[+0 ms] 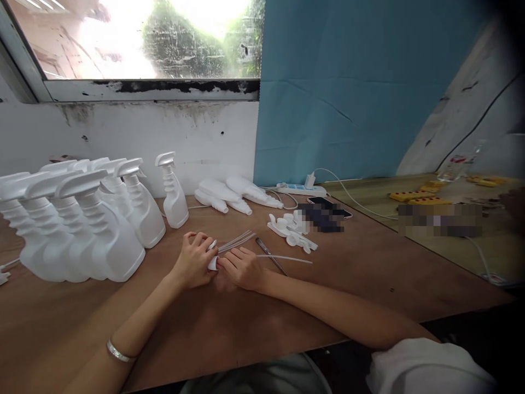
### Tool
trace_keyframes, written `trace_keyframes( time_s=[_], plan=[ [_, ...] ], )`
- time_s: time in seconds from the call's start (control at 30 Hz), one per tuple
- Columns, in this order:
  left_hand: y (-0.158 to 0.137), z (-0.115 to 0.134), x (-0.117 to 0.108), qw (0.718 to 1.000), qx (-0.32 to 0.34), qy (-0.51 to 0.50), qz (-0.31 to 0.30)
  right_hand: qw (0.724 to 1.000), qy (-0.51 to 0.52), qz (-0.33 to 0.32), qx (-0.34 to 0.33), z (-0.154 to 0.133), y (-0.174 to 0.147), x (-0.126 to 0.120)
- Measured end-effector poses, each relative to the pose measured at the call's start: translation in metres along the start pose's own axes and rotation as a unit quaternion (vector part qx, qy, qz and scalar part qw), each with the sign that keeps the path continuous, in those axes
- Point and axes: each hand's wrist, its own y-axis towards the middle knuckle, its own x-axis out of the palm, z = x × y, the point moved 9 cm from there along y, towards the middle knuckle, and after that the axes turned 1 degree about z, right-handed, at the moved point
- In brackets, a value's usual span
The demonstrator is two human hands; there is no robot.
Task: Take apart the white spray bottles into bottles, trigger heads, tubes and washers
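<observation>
My left hand [194, 261] is closed around a white trigger spray head [213, 264]; most of it is hidden by the fingers. Right beside it, my right hand [243, 268] has its fingers curled together at the open end of the spray head. A thin clear tube [287, 258] sticks out to the right from these fingers. Several loose clear tubes [238, 241] lie just behind my hands. To the right of them rests a slim dark metal tool [268, 253], its kind unclear. Farther back is a small pile of white spray heads [292, 230].
Assembled white spray bottles [110, 241] stand in rows at the left, with one bottle [175, 202] apart. Several headless bottles [221, 190] lie by the wall. A power strip [301, 190] with cables, a phone [328, 206] and yellow items [414, 197] are to the right.
</observation>
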Motion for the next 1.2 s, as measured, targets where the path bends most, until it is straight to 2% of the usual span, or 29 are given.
trace_keyframes(
  time_s=[0.23,0.57,0.73,0.9,1.0,1.07,1.2],
  plan=[
    [-0.002,-0.004,0.0,1.0,0.011,0.021,0.016,0.999,-0.002,0.036,0.025,0.001,0.003,-0.007],
    [0.0,-0.002,0.002,1.0,0.009,0.025,0.013,0.997,-0.018,0.08,0.012,-0.004,0.002,-0.015],
    [0.002,-0.003,0.005,0.999,-0.028,0.025,-0.006,0.996,-0.017,0.085,0.007,-0.006,0.002,-0.014],
    [0.0,-0.004,0.004,0.995,-0.102,0.022,0.001,0.996,-0.017,0.087,0.02,-0.002,0.003,-0.014],
    [-0.001,-0.005,0.005,0.993,-0.118,0.005,0.002,0.995,-0.009,0.093,0.02,-0.001,0.003,-0.017],
    [0.0,-0.004,0.004,0.996,-0.089,-0.004,0.003,0.995,0.004,0.101,0.01,-0.002,0.003,-0.02],
    [0.0,0.004,0.0,0.999,0.038,0.013,0.005,0.994,0.031,0.1,-0.017,-0.005,0.001,-0.02]
  ],
)
